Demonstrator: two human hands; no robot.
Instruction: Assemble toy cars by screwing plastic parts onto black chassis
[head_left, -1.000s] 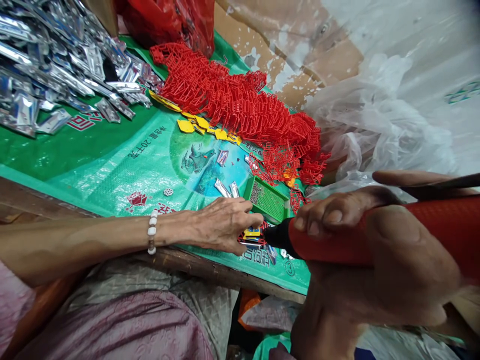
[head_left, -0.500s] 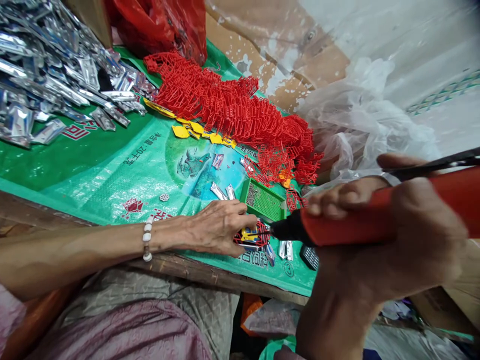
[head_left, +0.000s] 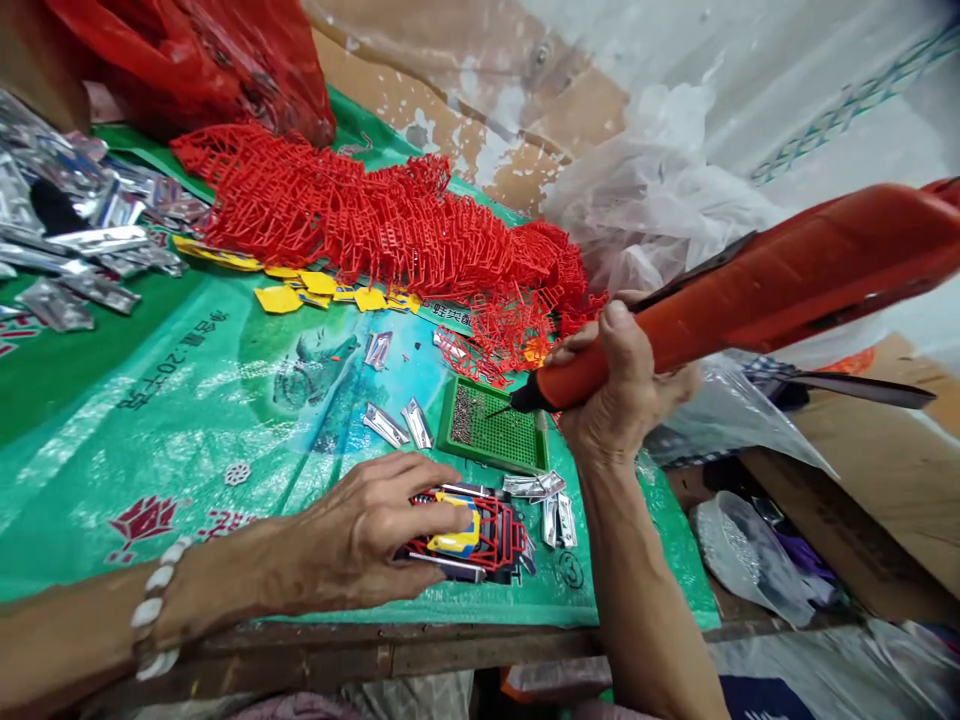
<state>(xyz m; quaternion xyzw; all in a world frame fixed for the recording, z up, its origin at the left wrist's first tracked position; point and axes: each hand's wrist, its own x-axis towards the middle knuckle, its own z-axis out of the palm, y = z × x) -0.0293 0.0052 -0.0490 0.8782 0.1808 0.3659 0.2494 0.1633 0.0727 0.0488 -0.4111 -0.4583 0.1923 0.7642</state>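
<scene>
My right hand is closed round a red electric screwdriver. Its black tip points down into a small green tray that holds tiny screws. My left hand rests on the green sheet near the table's front edge, with a white bead bracelet at the wrist. Its fingers pinch a small toy car made of a red plastic frame, a yellow part and silver pieces. A few silver parts lie just right of the car.
A long heap of red plastic frames runs across the back of the green woven sheet. Yellow pieces lie along it. Silver parts pile at the left. A red bag and clear plastic bags stand behind.
The screwdriver has lifted off the toy car and swung right and up to the green screw tray. My left hand stays on the car. The camera view has shifted right.
</scene>
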